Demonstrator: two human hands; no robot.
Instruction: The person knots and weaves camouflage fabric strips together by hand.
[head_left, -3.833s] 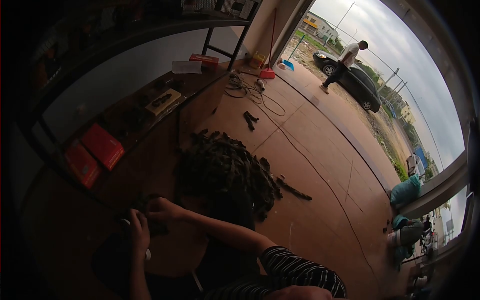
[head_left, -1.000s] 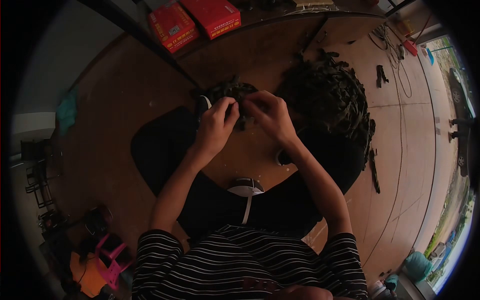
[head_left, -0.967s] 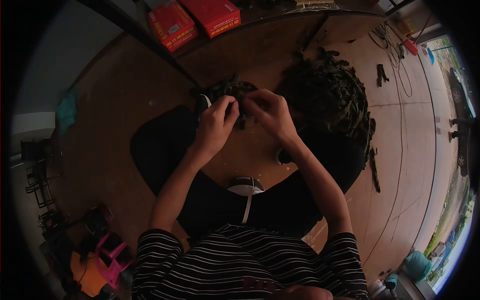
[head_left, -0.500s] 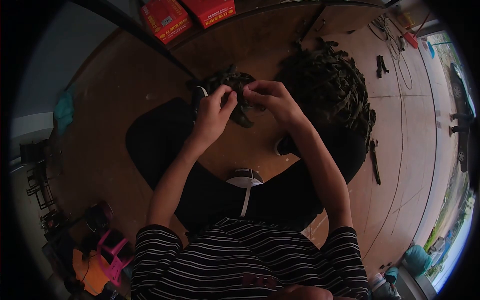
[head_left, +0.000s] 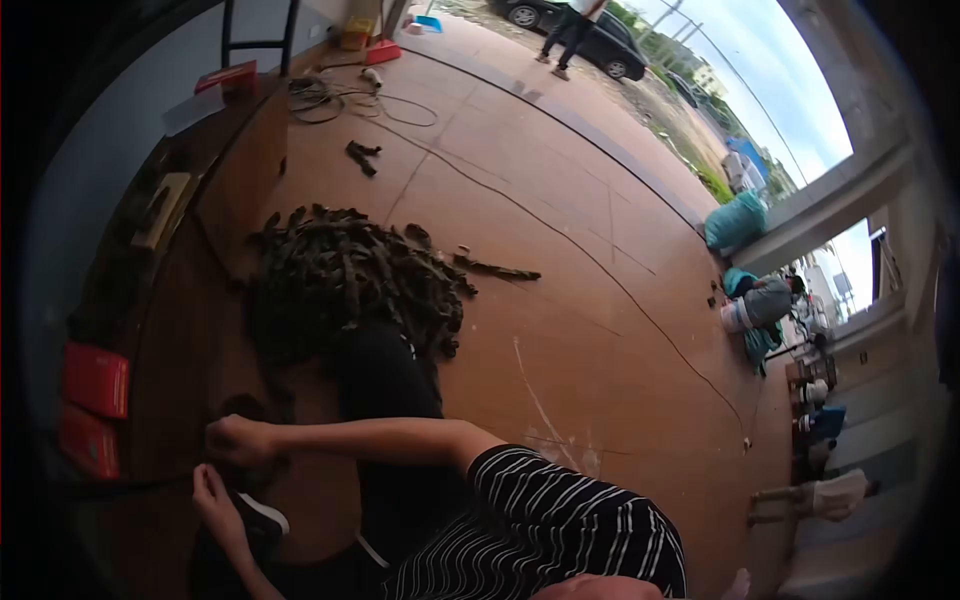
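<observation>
My right hand (head_left: 242,440) is closed, its fingers curled at the far left of the view. Just below it, my left hand (head_left: 216,502) has thumb and fingers pinched together. Whatever either hand grips is too small and dark to make out. Dark fabric (head_left: 245,408) lies in shadow on the floor right by my right hand. Beyond my knee sits a big heap of dark green, camouflage-looking cloth strips (head_left: 350,280). One loose strip (head_left: 500,270) extends from the heap, and another small piece (head_left: 363,157) lies farther off.
A wooden cabinet (head_left: 235,170) with red boxes (head_left: 95,380) stands at left. A cable (head_left: 560,230) crosses the tiled floor from a coil. A person (head_left: 572,35) stands outside near a dark car (head_left: 610,50); another person (head_left: 835,495) is at right. Teal sacks (head_left: 735,222) sit by the doorway.
My view has swung to the right, toward the open doorway, so the hands and heap now appear farther left. Both hands remain close together with fingers closed.
</observation>
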